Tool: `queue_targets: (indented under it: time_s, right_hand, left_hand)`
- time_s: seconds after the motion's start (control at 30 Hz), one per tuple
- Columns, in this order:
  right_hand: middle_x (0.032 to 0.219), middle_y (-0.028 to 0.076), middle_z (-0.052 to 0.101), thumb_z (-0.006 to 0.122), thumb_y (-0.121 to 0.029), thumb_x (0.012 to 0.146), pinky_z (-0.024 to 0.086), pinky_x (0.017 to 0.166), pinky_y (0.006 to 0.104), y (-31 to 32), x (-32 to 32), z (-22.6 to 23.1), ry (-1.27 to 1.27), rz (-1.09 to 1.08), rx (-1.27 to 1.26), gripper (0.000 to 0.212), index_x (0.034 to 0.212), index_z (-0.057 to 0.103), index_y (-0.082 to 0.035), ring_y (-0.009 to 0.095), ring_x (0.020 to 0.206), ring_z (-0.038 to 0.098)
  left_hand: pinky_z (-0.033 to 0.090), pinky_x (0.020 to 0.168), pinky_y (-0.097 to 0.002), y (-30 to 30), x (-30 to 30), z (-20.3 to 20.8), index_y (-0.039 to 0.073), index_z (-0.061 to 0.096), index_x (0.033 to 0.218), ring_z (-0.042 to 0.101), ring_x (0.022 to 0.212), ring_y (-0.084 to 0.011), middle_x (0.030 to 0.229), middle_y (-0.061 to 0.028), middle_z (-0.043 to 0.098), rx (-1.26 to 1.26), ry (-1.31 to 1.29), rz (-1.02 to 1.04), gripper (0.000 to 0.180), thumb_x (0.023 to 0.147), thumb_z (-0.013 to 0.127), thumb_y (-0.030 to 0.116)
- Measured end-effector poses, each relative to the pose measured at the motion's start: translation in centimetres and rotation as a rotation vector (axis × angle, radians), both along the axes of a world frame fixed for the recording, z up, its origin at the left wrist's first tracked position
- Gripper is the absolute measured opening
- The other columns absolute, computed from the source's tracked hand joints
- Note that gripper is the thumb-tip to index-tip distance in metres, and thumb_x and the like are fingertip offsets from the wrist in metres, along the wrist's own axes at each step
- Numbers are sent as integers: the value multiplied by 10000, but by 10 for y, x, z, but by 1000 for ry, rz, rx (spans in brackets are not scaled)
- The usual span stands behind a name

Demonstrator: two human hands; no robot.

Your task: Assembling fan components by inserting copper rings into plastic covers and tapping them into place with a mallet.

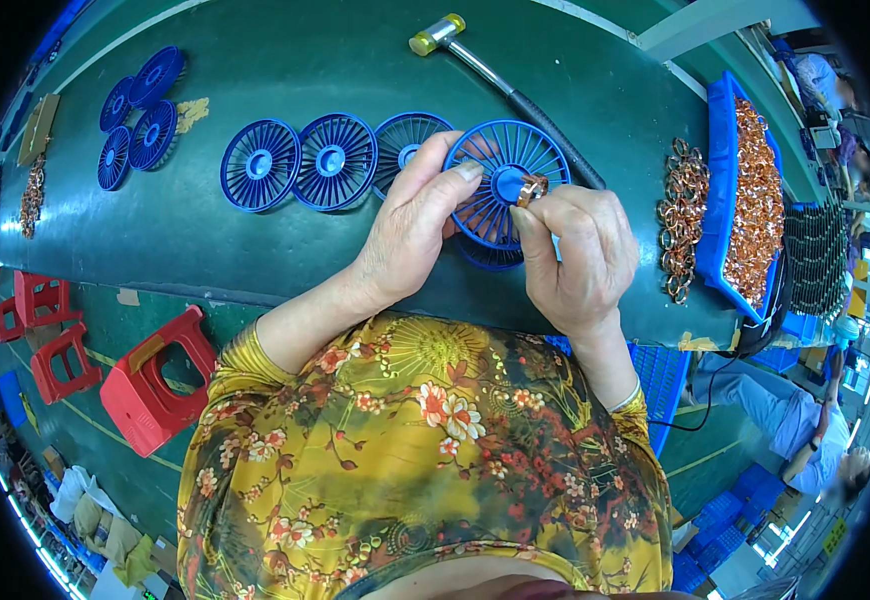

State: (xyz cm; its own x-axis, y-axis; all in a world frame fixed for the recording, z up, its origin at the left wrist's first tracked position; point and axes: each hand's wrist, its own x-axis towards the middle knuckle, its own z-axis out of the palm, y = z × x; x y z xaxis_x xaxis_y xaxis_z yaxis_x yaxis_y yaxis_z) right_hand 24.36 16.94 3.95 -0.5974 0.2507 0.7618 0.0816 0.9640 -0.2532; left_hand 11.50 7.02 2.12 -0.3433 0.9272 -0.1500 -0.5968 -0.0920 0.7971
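Left hand (407,225) is clamping a blue wheel (506,184) by its edge above the green table (305,60), probably keeping it steady, while the right hand (582,250) is pinching a copper piece (532,188) at the hub.

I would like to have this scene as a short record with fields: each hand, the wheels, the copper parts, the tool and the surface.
Left hand: grips a blue spoked wheel by its left side
Right hand: pinches a small copper-coloured piece at that wheel's hub
Other wheels: row of three left of the held one; one partly hidden beneath it; four in a far-left cluster
Copper parts: loose rings beside a filled blue tray, right
Tool: hammer, yellow-ended head
Surface: green table
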Motion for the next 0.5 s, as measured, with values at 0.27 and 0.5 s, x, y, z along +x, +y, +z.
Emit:
queue_targets:
  time_s: [0.27, 0.5]
  right_hand:
    - [792, 44, 574, 720, -99, 729, 434, 568, 335, -3, -5, -8, -141, 0, -11, 177, 835, 580, -73, 215, 655, 546]
    - [852, 68, 585, 728, -114, 728, 445, 670, 364, -7, -2, -16, -104, -39, -99, 201, 859, 581, -72, 249, 747, 564]
  left_hand:
    - [488, 700, -328, -4, 5, -3, 7, 446, 1183, 616, 788, -212, 893, -134, 614, 20, 774, 198, 284, 939, 484, 148]
    - [499, 698, -374, -5, 5, -3, 18, 411, 1218, 643, 819, -329, 929, -180, 609, 55, 955, 185, 309, 945, 469, 149]
